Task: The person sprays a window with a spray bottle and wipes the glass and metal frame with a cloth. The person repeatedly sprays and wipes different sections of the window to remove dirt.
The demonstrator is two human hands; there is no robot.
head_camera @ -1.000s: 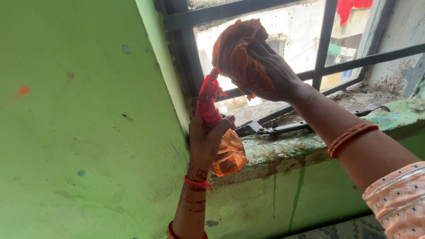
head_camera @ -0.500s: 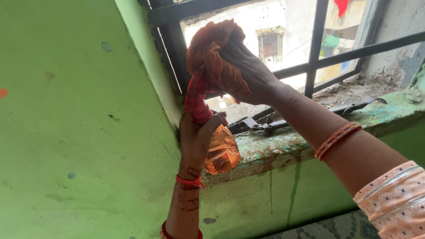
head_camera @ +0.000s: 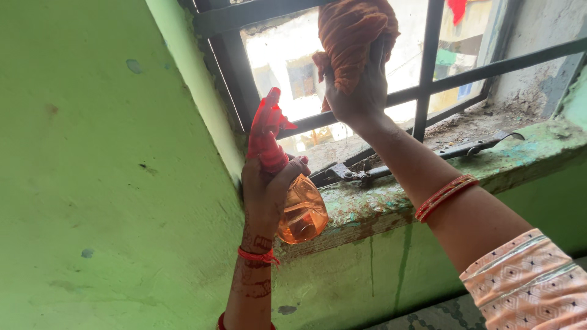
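Your right hand (head_camera: pixel 354 91) has its grip closed around a bunched orange cloth (head_camera: pixel 354 30), pressed up high against the window glass (head_camera: pixel 287 67) behind the dark bars (head_camera: pixel 428 61). Your left hand (head_camera: pixel 266 189) is wrapped tight on the orange spray bottle (head_camera: pixel 302 211), red nozzle up, near the sill (head_camera: pixel 391 201). I'd say keep the cloth flat and work between the bars in overlapping strokes.

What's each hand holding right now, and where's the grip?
Left hand grips the spray bottle at its neck, below the red trigger head. Right hand holds the bunched orange cloth.
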